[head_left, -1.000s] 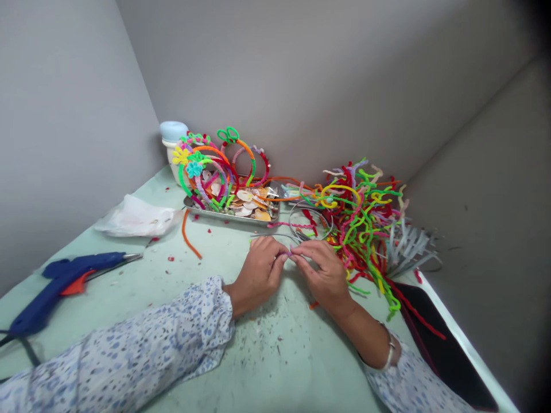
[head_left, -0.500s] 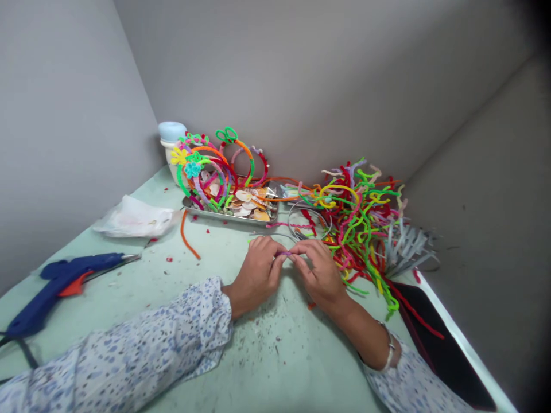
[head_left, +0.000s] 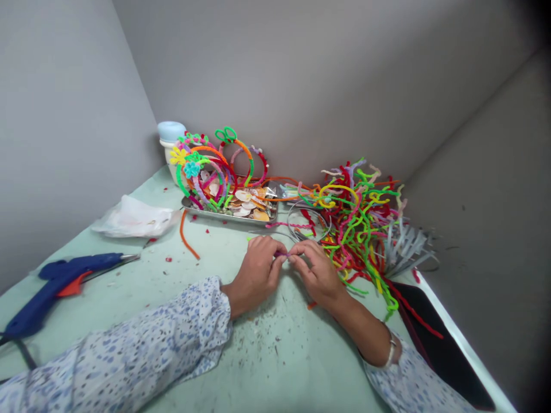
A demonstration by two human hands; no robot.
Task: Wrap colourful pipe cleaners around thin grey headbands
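Over the middle of the table, my left hand and my right hand meet fingertip to fingertip. Between them runs a short purple pipe cleaner, pinched at both ends; most of it is hidden by the fingers. Just beyond the hands lie thin grey wire hoops. To the right of my right hand spreads a tangled heap of coloured pipe cleaners. A metal tray of shells stands behind, with several headbands wrapped in pipe cleaner resting upright in it.
A blue glue gun lies at the left, near a white plastic bag. Behind the tray stands a white bottle with a blue lid. One orange pipe cleaner lies before the tray. A black flat panel edges the right side.
Both hands stay almost where they were, still pinching the purple pipe cleaner. The fingertips have shifted very slightly.
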